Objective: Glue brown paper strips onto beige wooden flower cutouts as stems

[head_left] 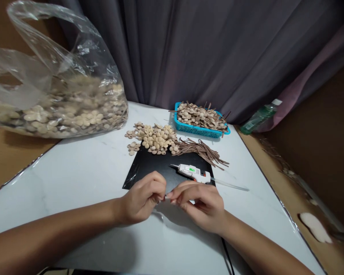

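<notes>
My left hand [147,196] and my right hand [202,204] meet over the near middle of the table, fingertips almost touching. Both are closed in a pinch. A small pale bit shows between them, mostly hidden by the fingers and too small to name. Just beyond my right hand lies a white glue gun [192,172] with a clear glue stick [232,185] out of its back, resting on a black mat [151,168]. On the mat's far edge sit a heap of beige flower-shaped pieces [156,139] and a bundle of thin brown strips [203,151].
A blue basket [199,130] of flower pieces and strips stands at the back. To the left is a large clear plastic bag [103,76] full of flower pieces. A green bottle [258,119] leans beyond the white table's [83,164] right edge. A black cord [227,254] runs near my right forearm.
</notes>
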`<state>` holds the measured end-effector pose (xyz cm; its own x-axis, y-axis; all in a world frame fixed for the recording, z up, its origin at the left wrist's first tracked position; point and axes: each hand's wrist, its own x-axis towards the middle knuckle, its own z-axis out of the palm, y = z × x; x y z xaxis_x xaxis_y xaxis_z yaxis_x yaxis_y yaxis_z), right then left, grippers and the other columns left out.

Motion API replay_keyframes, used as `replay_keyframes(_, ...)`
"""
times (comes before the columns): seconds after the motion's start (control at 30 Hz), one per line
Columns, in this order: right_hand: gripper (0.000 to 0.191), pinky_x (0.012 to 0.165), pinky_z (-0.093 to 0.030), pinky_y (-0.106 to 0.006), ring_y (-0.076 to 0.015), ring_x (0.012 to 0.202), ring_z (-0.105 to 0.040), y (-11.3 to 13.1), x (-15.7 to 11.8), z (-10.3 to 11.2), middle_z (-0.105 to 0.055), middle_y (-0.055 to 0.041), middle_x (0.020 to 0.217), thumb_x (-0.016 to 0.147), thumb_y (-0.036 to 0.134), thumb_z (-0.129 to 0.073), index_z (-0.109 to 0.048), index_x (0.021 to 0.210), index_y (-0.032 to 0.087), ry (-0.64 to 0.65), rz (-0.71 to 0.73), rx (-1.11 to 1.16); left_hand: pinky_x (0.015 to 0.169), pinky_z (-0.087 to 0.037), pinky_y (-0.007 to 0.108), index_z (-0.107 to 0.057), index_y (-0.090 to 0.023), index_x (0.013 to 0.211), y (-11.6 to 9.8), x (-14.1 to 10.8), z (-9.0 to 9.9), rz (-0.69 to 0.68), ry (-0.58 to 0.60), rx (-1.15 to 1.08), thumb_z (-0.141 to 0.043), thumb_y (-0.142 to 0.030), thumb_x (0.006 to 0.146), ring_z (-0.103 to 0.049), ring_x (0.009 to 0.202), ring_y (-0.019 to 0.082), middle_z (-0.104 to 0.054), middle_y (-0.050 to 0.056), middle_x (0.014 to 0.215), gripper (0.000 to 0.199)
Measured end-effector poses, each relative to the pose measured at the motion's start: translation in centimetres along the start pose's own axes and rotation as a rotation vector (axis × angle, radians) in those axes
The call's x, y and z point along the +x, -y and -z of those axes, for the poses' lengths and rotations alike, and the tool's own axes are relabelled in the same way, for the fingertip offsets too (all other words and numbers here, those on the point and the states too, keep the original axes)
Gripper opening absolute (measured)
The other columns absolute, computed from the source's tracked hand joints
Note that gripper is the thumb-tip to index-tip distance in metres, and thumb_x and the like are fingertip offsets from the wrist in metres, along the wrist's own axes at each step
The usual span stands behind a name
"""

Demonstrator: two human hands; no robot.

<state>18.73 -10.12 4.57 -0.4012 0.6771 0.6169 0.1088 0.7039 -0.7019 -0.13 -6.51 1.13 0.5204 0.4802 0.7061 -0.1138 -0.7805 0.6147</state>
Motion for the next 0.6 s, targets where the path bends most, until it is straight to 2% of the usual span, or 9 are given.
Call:
replay_keyframes(0.17, 0.02, 0.066, -0.058, -0.03, -0.0176, 0.077, -0.069, 0.0, -0.2, 0.1, -0.072, -0.007, 0.08, 0.078, 0.002, -0.058, -0.06, 0.086, 0.02, -0.1, -0.016, 0.011, 0.058, -0.045, 0.026, -0.046, -0.019, 0.076, -0.2, -0.1, 0.0, 0.137, -0.01, -0.182, -0.031, -0.029, 0.097, -0.051, 0.062, 0.014, -0.051, 0.003, 0.064, 0.028)
replay_keyframes(0.27, 0.021, 0.063, -0.058, -0.03, -0.0176, 0.075, -0.068, 0.0, -0.4, 0.0, -0.071, -0.0072, 0.08, 0.076, 0.002, -0.062, -0.061, 0.088, 0.019, -0.133, -0.067, 0.02, 0.056, -0.046, 0.026, -0.053, -0.018, 0.073, -0.5, 0.0, 0.2, 0.147, -0.001, -0.17, -0.035, -0.03, 0.095, -0.054, 0.057, 0.014, -0.055, 0.004, 0.06, 0.032)
replay_keyframes(0.4, 0.017, 0.052, -0.058, -0.023, -0.0141, 0.067, -0.066, 0.3, -0.5, -0.4, -0.068, -0.0053, 0.083, 0.077, 0.012, -0.066, -0.06, 0.09, 0.02, -0.15, -0.323, 0.176, 0.061, -0.051, 0.024, -0.066, -0.017, 0.093, -0.7, 0.3, 0.7, 0.023, -0.044, -0.019, -0.054, -0.019, 0.087, -0.062, 0.068, 0.015, -0.066, 0.008, 0.075, 0.014)
replay_keyframes(0.5, 0.016, 0.05, -0.058, -0.021, -0.0112, 0.062, -0.065, 0.6, -0.5, -0.7, -0.066, -0.0025, 0.081, 0.078, 0.018, -0.067, -0.057, 0.09, 0.02, -0.172, -0.53, 0.426, 0.062, -0.052, 0.023, -0.067, -0.02, 0.102, -0.6, 0.5, 0.9, -0.02, -0.059, 0.025, -0.059, -0.014, 0.083, -0.063, 0.069, 0.015, -0.066, 0.008, 0.078, 0.021)
replay_keyframes(0.6, 0.014, 0.052, -0.058, -0.018, -0.0108, 0.064, -0.067, 0.8, -0.4, -1.0, -0.065, -0.0012, 0.075, 0.079, 0.02, -0.066, -0.056, 0.089, 0.018, -0.126, -0.639, 0.607, 0.062, -0.052, 0.023, -0.066, -0.021, 0.107, -0.4, 0.6, 0.9, -0.048, -0.049, 0.034, -0.059, -0.014, 0.083, -0.063, 0.069, 0.015, -0.066, 0.007, 0.077, 0.026)
